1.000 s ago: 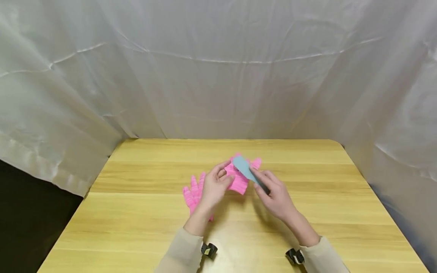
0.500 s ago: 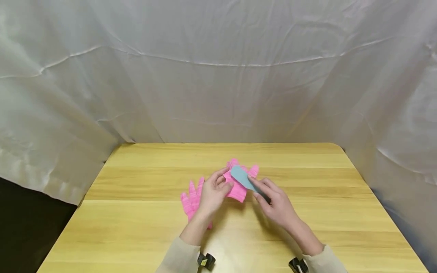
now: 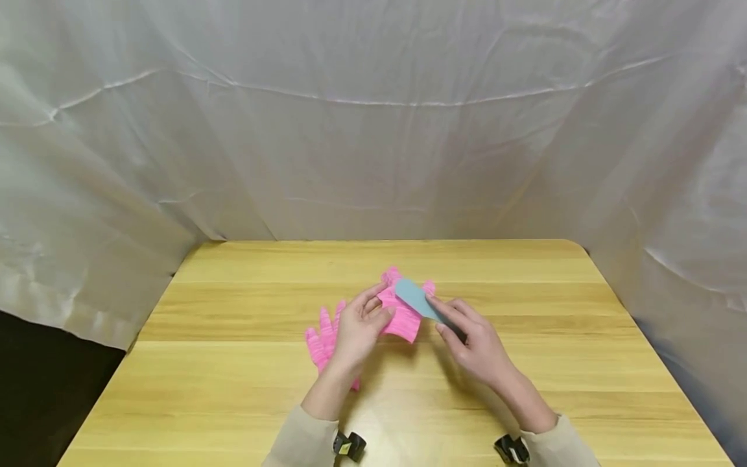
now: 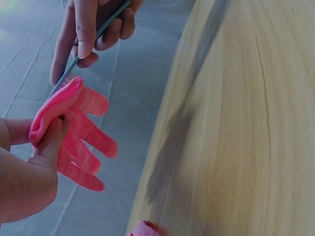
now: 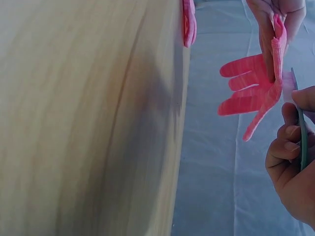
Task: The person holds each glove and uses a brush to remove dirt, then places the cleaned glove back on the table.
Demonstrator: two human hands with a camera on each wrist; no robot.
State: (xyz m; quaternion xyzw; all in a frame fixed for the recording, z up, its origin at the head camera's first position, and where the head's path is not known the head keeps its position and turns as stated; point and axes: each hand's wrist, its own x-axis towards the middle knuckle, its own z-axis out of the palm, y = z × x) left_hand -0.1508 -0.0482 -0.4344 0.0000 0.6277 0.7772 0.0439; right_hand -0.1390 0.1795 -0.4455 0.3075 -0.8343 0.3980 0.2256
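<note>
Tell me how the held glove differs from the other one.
The held glove is raised in the left hand; the other glove lies on the table. In the head view, the blue tool overlaps the held glove, while the left forearm partly hides the other glove. Both are pink.

We see a wood-grain table; behind it and along both its sides hangs creased grey sheeting, with a dark area to its left.
</note>
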